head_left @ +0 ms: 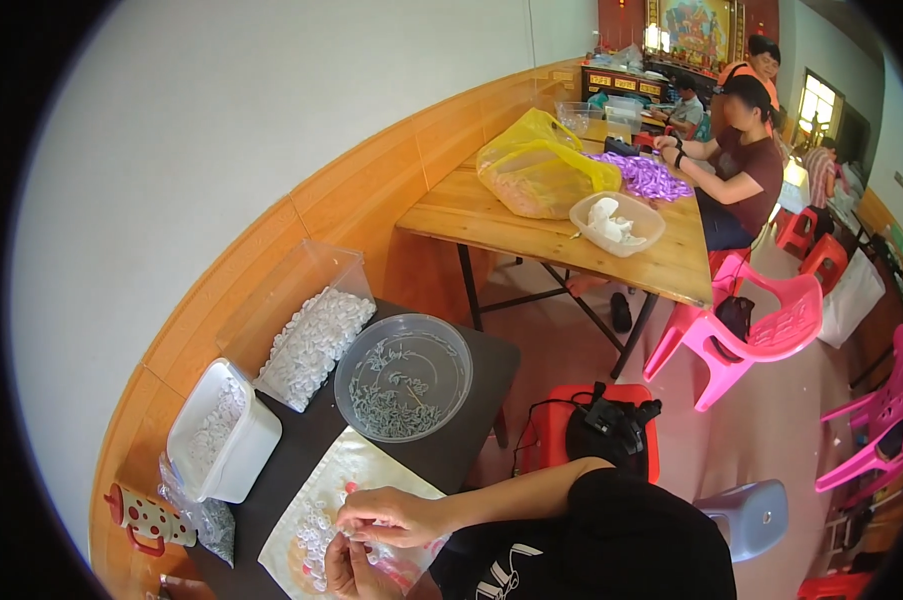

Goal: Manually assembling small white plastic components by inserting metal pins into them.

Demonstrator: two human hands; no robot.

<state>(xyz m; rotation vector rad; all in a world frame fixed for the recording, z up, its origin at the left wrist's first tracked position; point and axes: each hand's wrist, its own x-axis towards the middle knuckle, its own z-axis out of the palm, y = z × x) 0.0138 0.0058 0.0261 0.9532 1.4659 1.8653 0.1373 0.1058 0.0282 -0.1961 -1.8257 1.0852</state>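
My right hand [396, 515] and my left hand [359, 572] meet over a cream cloth with red patches [366, 455]. Fingertips of both are pinched together around something small and pale that I cannot make out. Beside them on the cloth lies a pile of small white ring-like pieces [311, 540]. Just beyond, a round transparent tub [458, 385] holds many small grey-green pieces [396, 412]. Left of the cloth are a white plastic tub [256, 450] with small white bits and a transparent box [321, 265] of white pieces [316, 335].
A bag of dark bits [211, 520] and a polka-dot mug [151, 515] stand at the left. A red stool [541, 440] bears black gear. On the wooden table [441, 215] are a yellow bag [531, 170], purple ribbons [651, 178] and a bowl [639, 212]; a person [751, 165] works there.
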